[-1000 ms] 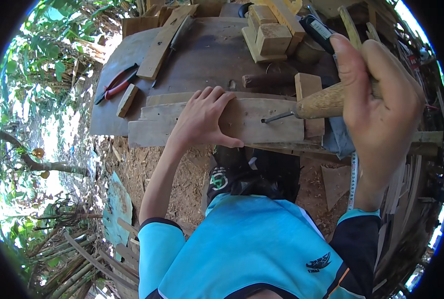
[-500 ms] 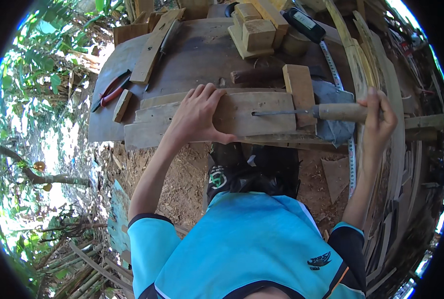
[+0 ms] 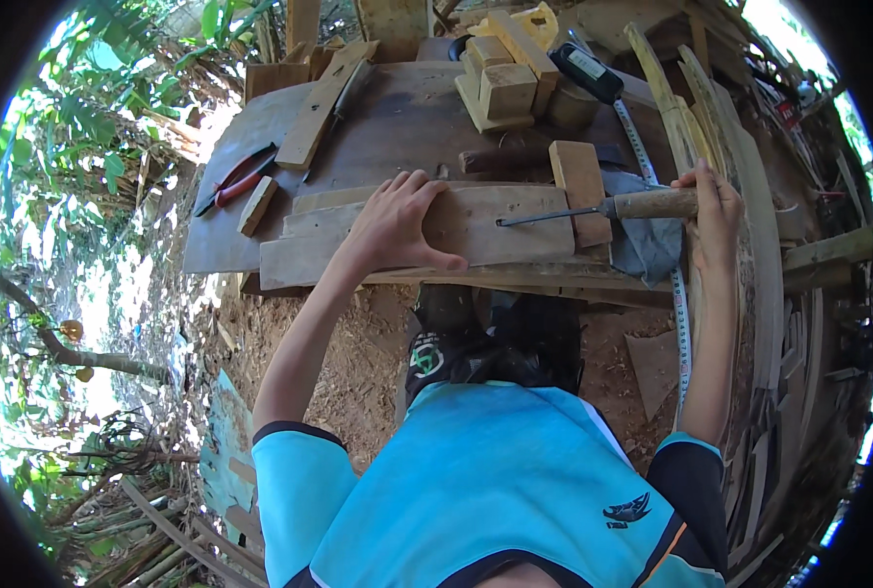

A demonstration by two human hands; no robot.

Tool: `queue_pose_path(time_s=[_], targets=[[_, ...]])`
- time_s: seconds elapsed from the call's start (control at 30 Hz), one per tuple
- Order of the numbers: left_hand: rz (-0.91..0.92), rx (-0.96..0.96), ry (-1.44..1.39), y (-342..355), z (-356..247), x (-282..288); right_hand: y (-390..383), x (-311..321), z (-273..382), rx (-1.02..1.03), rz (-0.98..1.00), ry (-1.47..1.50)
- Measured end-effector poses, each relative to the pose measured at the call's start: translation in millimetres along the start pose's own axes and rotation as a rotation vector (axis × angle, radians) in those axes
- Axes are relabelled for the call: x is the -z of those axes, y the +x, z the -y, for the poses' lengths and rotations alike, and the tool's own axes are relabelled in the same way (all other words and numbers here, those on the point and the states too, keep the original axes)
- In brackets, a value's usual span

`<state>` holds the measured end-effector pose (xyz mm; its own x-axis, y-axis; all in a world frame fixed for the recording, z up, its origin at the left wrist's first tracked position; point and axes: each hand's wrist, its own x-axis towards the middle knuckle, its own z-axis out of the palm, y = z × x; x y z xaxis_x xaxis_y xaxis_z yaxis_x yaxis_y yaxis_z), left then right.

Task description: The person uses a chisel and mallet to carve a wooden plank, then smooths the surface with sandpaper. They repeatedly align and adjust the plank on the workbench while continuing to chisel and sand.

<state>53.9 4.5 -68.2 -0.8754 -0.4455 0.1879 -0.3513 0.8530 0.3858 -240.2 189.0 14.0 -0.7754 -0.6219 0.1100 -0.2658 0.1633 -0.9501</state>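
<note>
Sunlit green foliage [image 3: 113, 162] beside brown ground [image 3: 603, 363] with pale wood shavings [image 3: 358, 358].

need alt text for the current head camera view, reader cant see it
A bare right hand grips a wooden-handled metal tool, its thin shaft reaching over a wooden board, while the left hand rests spread on that board. Beyond them, red-handled pliers and stacked wood blocks sit on a worktable.

Cloth [image 3: 647, 247] right of plank [image 3: 520, 243]
</note>
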Motion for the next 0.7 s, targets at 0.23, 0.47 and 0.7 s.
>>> queue_pose_path(time_s=[0.23, 0.47, 0.7], targets=[[-0.034, -0.028, -0.028, -4, 2, -5, 21, 9, -16, -0.054, 0.112, 0.049], [-0.050, 0.005, 0.019, -5, -4, -10, 26, 8, 4, 0.941, 0.259, -0.775], [-0.013, 0.030, 0.023, -7, -6, -4, -1, -24, 21, 1.054, 0.510, -1.468]])
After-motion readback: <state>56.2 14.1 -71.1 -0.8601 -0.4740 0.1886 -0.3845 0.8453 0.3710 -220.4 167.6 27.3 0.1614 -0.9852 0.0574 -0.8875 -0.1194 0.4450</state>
